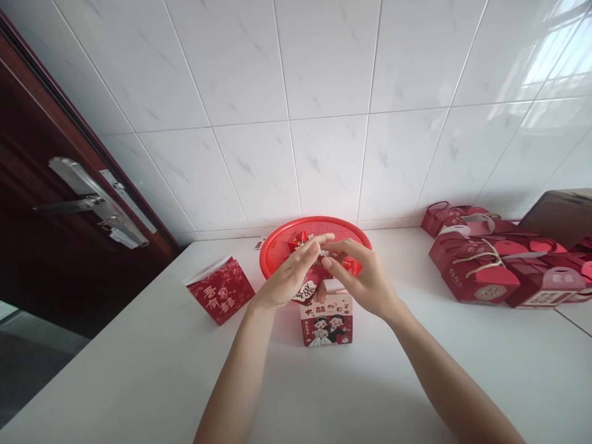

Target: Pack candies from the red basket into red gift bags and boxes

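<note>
On the left of the white tabletop (152,345), an open red box (222,293) was set beside a red basket (265,259). Between the left hand (287,274) and right hand (370,277), fingers partly curled, a dark red packet (307,290) was seen above a couple-printed box (327,332); neither grip could be told. Farther right, red gift boxes (481,274) were clustered.

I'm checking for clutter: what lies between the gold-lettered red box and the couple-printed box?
In the head view, white tabletop, with the left forearm above it, separates the gold-lettered box from the couple-printed box.
</note>
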Tool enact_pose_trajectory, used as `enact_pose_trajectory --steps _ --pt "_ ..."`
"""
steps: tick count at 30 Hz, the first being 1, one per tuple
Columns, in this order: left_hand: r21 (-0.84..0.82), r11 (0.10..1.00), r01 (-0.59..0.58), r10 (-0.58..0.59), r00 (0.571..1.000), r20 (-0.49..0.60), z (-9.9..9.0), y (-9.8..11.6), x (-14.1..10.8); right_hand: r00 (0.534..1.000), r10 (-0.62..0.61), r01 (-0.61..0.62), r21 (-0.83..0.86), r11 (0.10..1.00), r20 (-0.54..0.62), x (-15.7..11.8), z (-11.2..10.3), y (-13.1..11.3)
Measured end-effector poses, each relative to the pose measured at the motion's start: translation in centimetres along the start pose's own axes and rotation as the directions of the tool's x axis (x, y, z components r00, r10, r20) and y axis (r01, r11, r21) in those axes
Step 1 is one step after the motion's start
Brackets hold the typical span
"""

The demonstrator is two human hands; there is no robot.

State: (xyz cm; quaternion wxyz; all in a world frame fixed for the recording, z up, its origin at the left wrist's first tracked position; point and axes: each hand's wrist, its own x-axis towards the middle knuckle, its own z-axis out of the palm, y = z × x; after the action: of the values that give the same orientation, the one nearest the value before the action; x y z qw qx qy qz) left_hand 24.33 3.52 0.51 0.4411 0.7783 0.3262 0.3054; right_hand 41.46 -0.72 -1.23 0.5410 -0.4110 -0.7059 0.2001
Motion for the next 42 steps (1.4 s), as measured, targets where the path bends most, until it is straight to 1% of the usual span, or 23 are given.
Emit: enact_pose_trajectory --steps 2,4,5,7,9,11,12,14,17,21,24,26,29,31,34,36,39,42 --pt "-0.028 1.0 0.0 0.001 0.999 0.052 0.0 0.0 -0.1 1.0 0.007 -0.007 0.023 1.0 0.025 0.0 0.0 0.0" --pt "-0.08 0.996 0.026 -0.018 0.996 0.092 -0.2 -0.1 -0.3 0.999 0.006 -0.008 0.038 0.999 0.049 0.0 -0.2 -0.1" --pt "-0.109 0.993 0.051 -0.038 0.993 0.113 -0.5 -0.1 -0.4 0.999 0.003 -0.004 0.035 0.999 0.045 0.0 -0.4 -0.1" --pt "-0.14 0.984 0.111 -0.091 0.986 0.138 -1.3 -0.3 -0.6 1.0 -0.008 0.008 0.01 1.0 -0.001 0.0 -0.9 -0.1" --pt "-0.074 0.988 0.136 -0.129 0.988 0.088 -2.3 -0.4 -0.9 0.998 -0.022 0.02 -0.021 1.0 -0.066 0.1 -1.5 -0.1" --pt "0.073 0.991 0.11 -0.11 0.994 -0.006 -3.2 -0.4 -1.2 0.996 -0.034 0.03 -0.048 0.998 -0.086 0.2 -2.1 -0.1" --pt "0.148 0.984 0.097 -0.093 0.995 -0.035 -3.5 -0.4 -1.3 0.997 -0.041 0.037 -0.061 0.997 -0.067 0.2 -2.3 -0.1" --pt "0.256 0.963 0.084 -0.079 0.996 -0.031 -3.8 -0.4 -1.5 0.998 -0.061 0.062 -0.1 0.993 0.014 0.3 -2.7 0.0" --pt "0.337 0.936 0.101 -0.123 0.991 0.047 -3.4 -0.8 -1.4 0.987 -0.092 0.116 -0.189 0.975 0.131 0.3 -2.7 0.2" --pt "0.379 0.923 0.067 -0.118 0.986 0.114 -2.5 -1.6 -0.9 0.973 -0.109 0.161 -0.26 0.952 0.202 0.2 -2.3 0.5" --pt "0.41 0.909 0.076 -0.134 0.984 0.115 -2.2 -1.8 -0.6 0.969 -0.108 0.163 -0.246 0.955 0.224 0.2 -2.0 0.7" --pt "0.425 0.898 0.112 -0.175 0.978 0.111 -2.2 -1.6 -0.6 0.968 -0.107 0.162 -0.236 0.958 0.229 0.3 -1.9 0.8" --pt "0.435 0.884 0.172 -0.253 0.958 0.136 -2.4 -1.3 -0.8 0.963 -0.093 0.156 -0.238 0.959 0.253 0.4 -1.7 1.0" --pt "0.447 0.874 0.19 -0.279 0.949 0.143 -2.4 -1.2 -0.8 0.956 -0.089 0.157 -0.234 0.959 0.278 0.4 -1.6 1.0" --pt "0.473 0.861 0.185 -0.283 0.948 0.143 -2.5 -1.3 -0.8 0.94 -0.104 0.182 -0.22 0.958 0.325 0.4 -1.5 1.0" --pt "0.476 0.859 0.188 -0.289 0.946 0.148 -2.6 -1.3 -0.7 0.936 -0.094 0.178 -0.225 0.958 0.339 0.4 -1.5 1.1" --pt "0.462 0.863 0.203 -0.3 0.943 0.146 -2.6 -1.4 -0.7 0.945 -0.054 0.138 -0.244 0.96 0.322 0.4 -1.5 1.0" --pt "0.452 0.871 0.191 -0.287 0.945 0.153 -2.6 -1.5 -0.7 0.948 -0.047 0.129 -0.246 0.961 0.316 0.4 -1.5 1.0"
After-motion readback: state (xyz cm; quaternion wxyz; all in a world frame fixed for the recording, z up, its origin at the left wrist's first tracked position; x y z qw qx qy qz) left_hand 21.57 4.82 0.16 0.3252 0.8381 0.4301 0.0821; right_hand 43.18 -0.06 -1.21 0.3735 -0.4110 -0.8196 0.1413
